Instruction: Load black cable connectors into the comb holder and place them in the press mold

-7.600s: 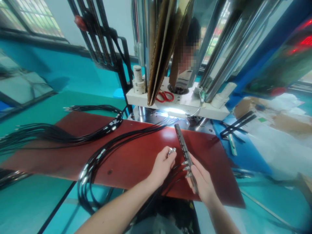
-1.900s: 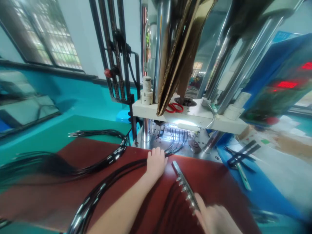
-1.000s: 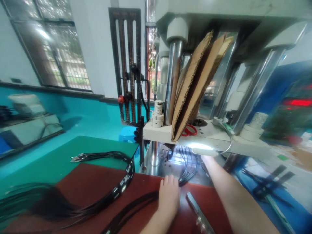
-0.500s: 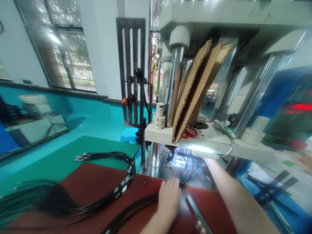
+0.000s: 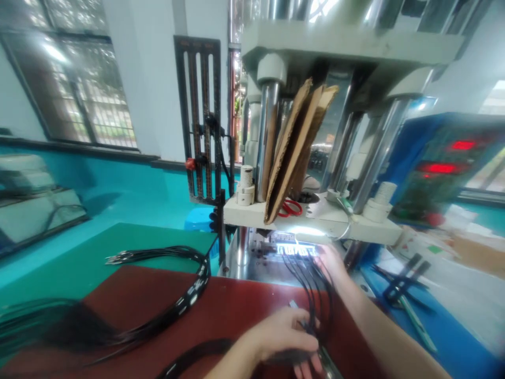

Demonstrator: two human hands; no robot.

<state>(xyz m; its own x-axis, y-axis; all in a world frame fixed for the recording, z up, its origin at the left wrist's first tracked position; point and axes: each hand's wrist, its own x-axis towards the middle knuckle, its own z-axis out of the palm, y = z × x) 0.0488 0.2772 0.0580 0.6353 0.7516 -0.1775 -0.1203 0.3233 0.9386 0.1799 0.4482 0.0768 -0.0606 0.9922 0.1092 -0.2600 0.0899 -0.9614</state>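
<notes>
Left hand (image 5: 286,334): one, over the board (image 5: 158,316), fingers curled around the cables (image 5: 307,281). Right hand (image 5: 331,260): one, reaching into the press at the near right end of the strip (image 5: 295,250), fingertips lost in glare and blur; whether pinching it or only touching could not be told.

Cables: black, several, running from the strip down to the left hand, with a thick black loop lying to its left. Strip: pale, brightly lit, on the metal bed (image 5: 256,263), beneath the lamp (image 5: 311,237). Bar (image 5: 330,363): metal, partly covered by the left hand; whether gripped could not be told.

Step in hand, by judgement: handling the strip and its cables together at the mouth of the press; in or out, unclear. The next move seemed to call for a sure hold on the strip's end, the cables kept slack and moved in step with it.

Farther out: cardboard (image 5: 290,152), leaning on the upper plate (image 5: 244,213); red-handled scissors (image 5: 291,208), beside its foot; second bundle (image 5: 197,292), black, curving across board and green table (image 5: 138,237); control box (image 5: 437,168), red digits, at right.
</notes>
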